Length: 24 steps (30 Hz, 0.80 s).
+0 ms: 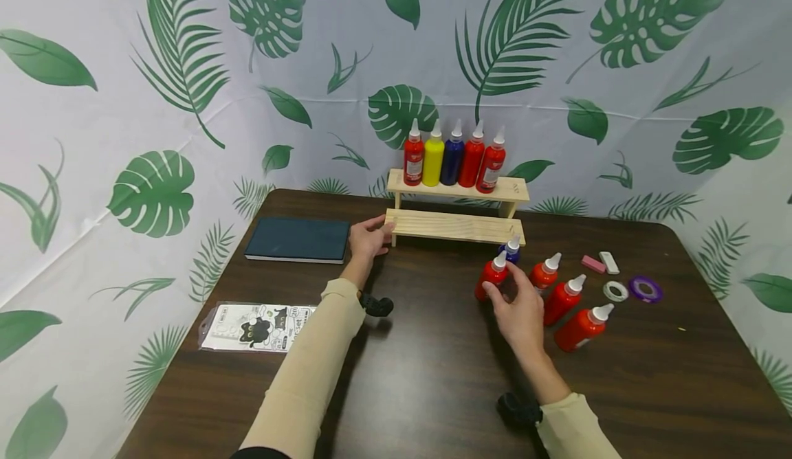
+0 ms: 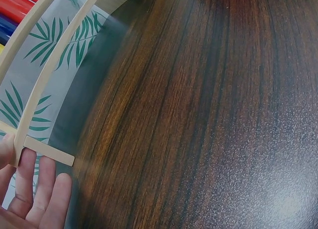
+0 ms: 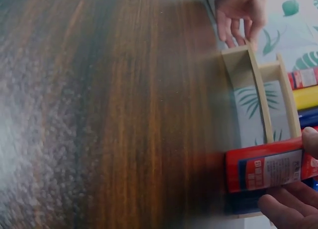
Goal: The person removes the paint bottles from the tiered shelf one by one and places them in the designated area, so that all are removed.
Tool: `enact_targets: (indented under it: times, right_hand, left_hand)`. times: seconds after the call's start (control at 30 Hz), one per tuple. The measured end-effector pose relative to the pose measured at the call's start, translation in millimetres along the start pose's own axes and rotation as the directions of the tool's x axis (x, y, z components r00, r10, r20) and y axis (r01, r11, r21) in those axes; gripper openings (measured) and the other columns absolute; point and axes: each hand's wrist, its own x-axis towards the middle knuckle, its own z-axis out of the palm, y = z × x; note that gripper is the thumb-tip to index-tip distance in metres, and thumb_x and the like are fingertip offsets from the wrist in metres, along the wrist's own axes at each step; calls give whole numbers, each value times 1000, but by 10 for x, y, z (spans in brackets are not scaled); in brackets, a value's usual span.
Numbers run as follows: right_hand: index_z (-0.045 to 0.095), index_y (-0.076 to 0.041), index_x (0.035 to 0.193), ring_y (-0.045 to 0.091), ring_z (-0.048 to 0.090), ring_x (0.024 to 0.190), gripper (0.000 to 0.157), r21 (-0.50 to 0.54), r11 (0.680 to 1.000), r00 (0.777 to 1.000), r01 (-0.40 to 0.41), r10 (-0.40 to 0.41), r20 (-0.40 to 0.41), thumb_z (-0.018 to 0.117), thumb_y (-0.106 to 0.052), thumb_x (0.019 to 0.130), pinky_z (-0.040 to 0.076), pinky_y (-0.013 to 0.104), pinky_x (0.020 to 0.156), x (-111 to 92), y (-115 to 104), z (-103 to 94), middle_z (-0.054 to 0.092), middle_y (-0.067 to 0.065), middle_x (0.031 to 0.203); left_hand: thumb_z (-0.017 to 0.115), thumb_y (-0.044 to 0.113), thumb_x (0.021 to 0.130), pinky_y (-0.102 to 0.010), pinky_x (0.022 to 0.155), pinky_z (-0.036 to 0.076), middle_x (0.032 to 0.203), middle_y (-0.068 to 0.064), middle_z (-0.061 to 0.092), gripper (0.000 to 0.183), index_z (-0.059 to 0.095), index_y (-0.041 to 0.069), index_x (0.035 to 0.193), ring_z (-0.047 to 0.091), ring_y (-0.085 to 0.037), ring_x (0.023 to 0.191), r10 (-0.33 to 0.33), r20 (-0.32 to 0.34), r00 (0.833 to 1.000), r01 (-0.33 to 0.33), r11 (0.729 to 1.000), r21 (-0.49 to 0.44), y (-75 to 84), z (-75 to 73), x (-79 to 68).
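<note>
My left hand (image 1: 368, 240) grips the left end of a two-tier wooden display rack (image 1: 454, 225). In the left wrist view its thumb lies at the lower board, with the fingers by the end support (image 2: 49, 151). My right hand (image 1: 521, 313) holds a red squeeze bottle (image 1: 487, 284) with a white nozzle, between thumb and fingers. The bottle is upright in front of the rack's right end, and the right wrist view shows its printed label (image 3: 273, 170). Behind it, partly hidden, is a blue bottle (image 1: 513, 252). The lower board carries no bottle.
On the upper tier, red, yellow and blue bottles (image 1: 434, 160) stand in a row. More red bottles (image 1: 581, 328) are right of my right hand. Beyond them lie a pink block (image 1: 593, 264), a white block (image 1: 609, 262) and tape rolls (image 1: 634, 290). A dark notebook (image 1: 297, 239) and a cat-print packet (image 1: 256, 327) are left.
</note>
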Motion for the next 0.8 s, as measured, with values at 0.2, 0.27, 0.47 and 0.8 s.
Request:
enact_targets:
  times: [0.2,0.27,0.47,0.8]
  right_hand:
    - [45,-14,142,34,61,112,67,-30,999,996,-26,28,85,73,-34,85,54,46,83,-16,-34,-71,57,15,132]
    - [42,-15,144,34,60,114,68,-45,999,994,-23,27,102,71,-37,86,53,46,85,-20,-66,-124,57,15,132]
    - [49,-11,138,30,64,108,58,-11,998,998,66,-65,22,71,-30,87,53,47,85,35,-319,-359,62,14,123]
    - [45,-15,142,34,57,118,59,-45,993,989,109,-103,107,60,-42,92,49,51,92,668,-960,-747,56,15,133]
  left_hand:
    - [77,25,83,-34,60,58,87,-12,73,34,72,20,115,72,-22,78,-6,-2,1000,6,1000,0,-7,-2,21]
    - [77,25,83,-34,59,58,87,-12,73,34,71,19,116,72,-21,77,-4,0,1000,4,1000,-4,-11,-2,23]
    - [77,25,82,-30,55,57,88,-12,73,35,71,19,116,72,-21,76,-2,-1,1000,2,1000,-9,-21,-8,30]
    - [77,24,83,-32,56,57,88,-12,73,34,71,19,116,71,-19,74,-3,0,1000,3,1000,-3,0,-11,42]
